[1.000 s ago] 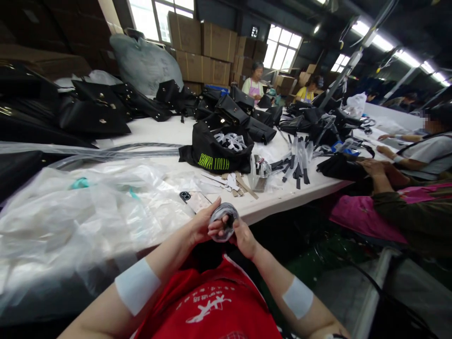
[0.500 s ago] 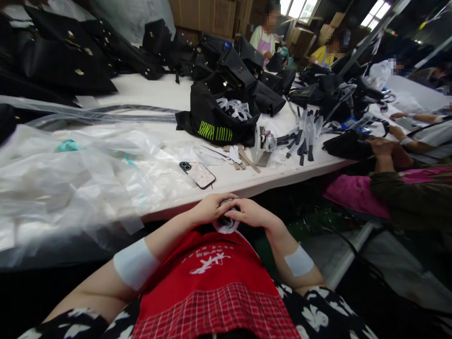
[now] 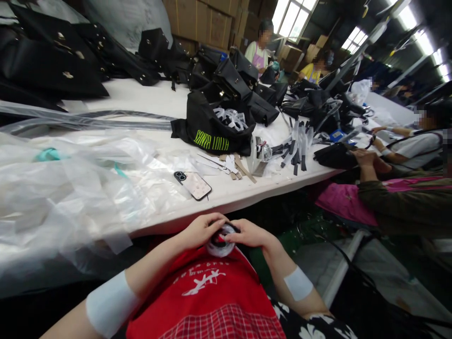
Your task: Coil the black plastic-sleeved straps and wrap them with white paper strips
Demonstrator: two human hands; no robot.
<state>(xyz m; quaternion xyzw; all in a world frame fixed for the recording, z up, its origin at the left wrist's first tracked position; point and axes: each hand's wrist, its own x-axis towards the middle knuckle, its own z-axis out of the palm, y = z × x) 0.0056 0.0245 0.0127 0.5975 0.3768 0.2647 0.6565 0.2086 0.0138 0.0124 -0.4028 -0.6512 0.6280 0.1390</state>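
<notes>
A black strap-like coil wrapped in clear plastic [image 3: 219,248] sits between my two hands, close against the red apron [image 3: 219,294]. My left hand [image 3: 203,230] grips its left and upper side, fingers curled over it. On the right side, my right hand [image 3: 247,232] closes on the same coil, with the thumb toward its middle hole. The hole shows red through it. Both hands are just below the table's front edge. A phone in a pale patterned case [image 3: 195,185] lies on the table ahead of them.
A black cloth bag with green lettering [image 3: 212,136] holds several white loops. Clear plastic bags [image 3: 70,193] spread over the left. Wrapped straps [image 3: 300,143] lie to the right. Black handbags [image 3: 229,80] pile up behind. A co-worker's hands [image 3: 365,157] hold black material at right.
My hands have drawn a little apart around the coil, so its ring and hole show more. The view has tilted up, and hands and table appear lower.
</notes>
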